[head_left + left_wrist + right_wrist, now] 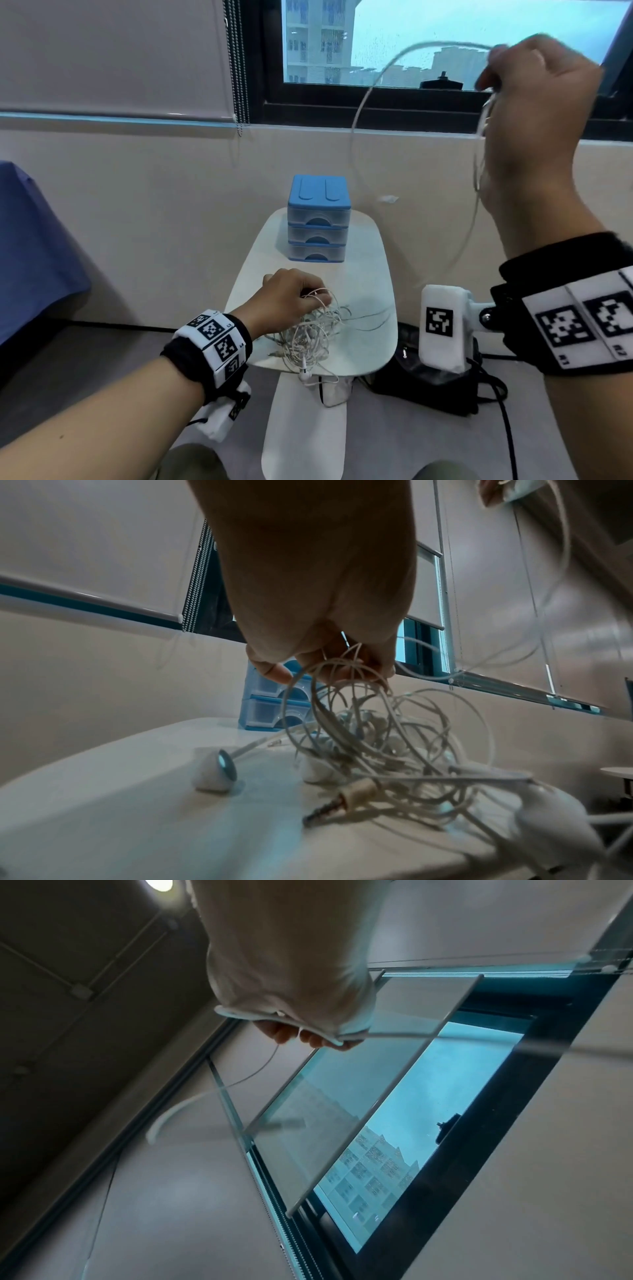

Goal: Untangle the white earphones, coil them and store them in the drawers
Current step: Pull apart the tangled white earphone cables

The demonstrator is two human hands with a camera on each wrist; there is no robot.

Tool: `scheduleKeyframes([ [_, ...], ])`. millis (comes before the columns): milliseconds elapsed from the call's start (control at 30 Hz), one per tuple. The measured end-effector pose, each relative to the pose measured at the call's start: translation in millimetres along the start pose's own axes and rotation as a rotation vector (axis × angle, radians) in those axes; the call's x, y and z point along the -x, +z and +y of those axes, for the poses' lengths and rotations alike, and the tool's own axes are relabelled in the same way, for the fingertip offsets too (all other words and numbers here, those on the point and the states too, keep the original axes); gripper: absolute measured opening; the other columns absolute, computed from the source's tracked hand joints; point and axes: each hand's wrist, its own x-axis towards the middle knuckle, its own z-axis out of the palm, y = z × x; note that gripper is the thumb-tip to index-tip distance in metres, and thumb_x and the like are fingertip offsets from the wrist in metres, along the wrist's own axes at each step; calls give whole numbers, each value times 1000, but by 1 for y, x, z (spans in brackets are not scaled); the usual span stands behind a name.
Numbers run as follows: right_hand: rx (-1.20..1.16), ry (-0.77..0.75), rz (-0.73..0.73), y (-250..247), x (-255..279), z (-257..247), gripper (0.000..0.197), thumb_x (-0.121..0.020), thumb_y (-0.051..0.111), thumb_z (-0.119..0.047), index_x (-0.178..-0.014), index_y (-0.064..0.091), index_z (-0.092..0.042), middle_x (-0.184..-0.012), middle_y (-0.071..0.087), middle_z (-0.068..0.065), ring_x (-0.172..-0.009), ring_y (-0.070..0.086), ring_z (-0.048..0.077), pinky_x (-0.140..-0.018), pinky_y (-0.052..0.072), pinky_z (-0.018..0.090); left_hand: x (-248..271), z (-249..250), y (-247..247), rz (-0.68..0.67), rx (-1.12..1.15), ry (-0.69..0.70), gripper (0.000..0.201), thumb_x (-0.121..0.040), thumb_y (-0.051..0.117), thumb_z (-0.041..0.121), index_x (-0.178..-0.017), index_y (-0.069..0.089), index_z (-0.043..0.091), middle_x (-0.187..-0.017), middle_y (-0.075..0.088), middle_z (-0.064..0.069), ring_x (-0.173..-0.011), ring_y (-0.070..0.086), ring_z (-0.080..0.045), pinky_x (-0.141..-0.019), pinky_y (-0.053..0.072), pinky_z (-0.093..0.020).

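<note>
A: Where are the earphones, and what holds them?

B: A tangle (310, 334) of white earphones lies on the near part of the desk (363, 253). The left hand (284, 298) rests on top of the tangle, its fingers (274, 670) curled round several loops; judged from the grip, it pins the mass so that it does not lift with the pull.

A: And the right hand?

B: The right hand (537, 113) is raised high before the window (445, 41), its fingers pinched on one cord (363, 113). The cord arcs out from the hand and falls in a blurred loop toward the desk. Whether it is still joined to the tangle cannot be told. The height probably serves to draw one cord clear of the rest.

A: Why is the drawer unit placed there?

B: The drawers (319, 219), a blue-topped stack of three, stand at the far end of the desk, well apart from the tangle. All three appear shut, so storing has not begun.

A: What lies loose?

B: In the left wrist view an earbud (215, 773) and a jack plug (337, 802) rest on the desk at the tangle's near edge. One bud (305, 373) hangs just over the desk's near rim.

A: Stage of the task?

B: Untangling; coiling and storing remain. The likely risk is a knot tightening under the pull.
</note>
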Motion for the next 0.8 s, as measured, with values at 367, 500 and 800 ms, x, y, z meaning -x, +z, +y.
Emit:
scheduleKeyframes([
  [367,303,94,-326,-3,73,63,16,-75,61,-1,-60,64,4,-54,54,13,-49,46,13,-52,35,25,0,19,-36,-23,255,38,43,-106,50,43,-86,79,19,-63,63,6,-60,55,-10,-65,46,-23],
  [500,365,335,-776,14,103,78,21,-77,64,2,-74,56,-17,-61,52,-4,-51,41,8,-53,39,28,-1,29,-41,-57,189,43,44,-107,50,41,-84,78,17,-61,63,6,-57,55,-7,-62,46,-22],
  [800,710,282,-1139,36,131,96,24,-87,72,-18,-110,65,-18,-88,66,-4,-75,66,16,-63,54,25,-5,30,-47,-170,148,2,37,-102,62,27,-69,71,14,-59,64,4,-56,55,-9,-62,47,-29],
])
